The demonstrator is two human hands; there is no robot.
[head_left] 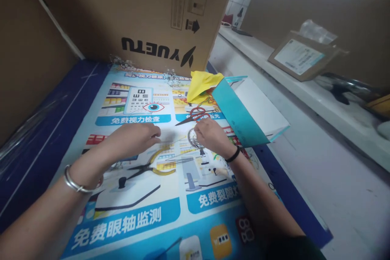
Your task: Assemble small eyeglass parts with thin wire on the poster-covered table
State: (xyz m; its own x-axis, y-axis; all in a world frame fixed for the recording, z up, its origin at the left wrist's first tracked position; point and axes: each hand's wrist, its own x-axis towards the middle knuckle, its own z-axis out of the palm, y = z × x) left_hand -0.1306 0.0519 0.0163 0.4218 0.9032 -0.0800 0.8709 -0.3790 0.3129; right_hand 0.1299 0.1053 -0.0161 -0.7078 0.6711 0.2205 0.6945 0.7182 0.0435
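My left hand (pixel 138 137) is closed in a pinch above the printed sheet, left of centre. Opposite it, my right hand (pixel 213 137) pinches too, its fingertips beside a silvery coil (pixel 193 138). A faint, thin wire (pixel 176 141) seems to run between the two hands; its ends are hidden in the fingers. Just beyond my right hand lie red-handled scissors (pixel 196 114), blades pointing left. Nearer to me, a yellow-handled cutting tool (pixel 152 167) lies with its handles apart. Several loose thin strands (pixel 183 156) are spread close to it.
A large cardboard box (pixel 146 12) walls off the back. An open turquoise box (pixel 240 113) and yellow cloth or paper (pixel 202 85) sit at right. Small clear sprigs (pixel 172 77) lie by the cardboard. A parcel (pixel 297 55) rests on the ledge (pixel 258 53) at right.
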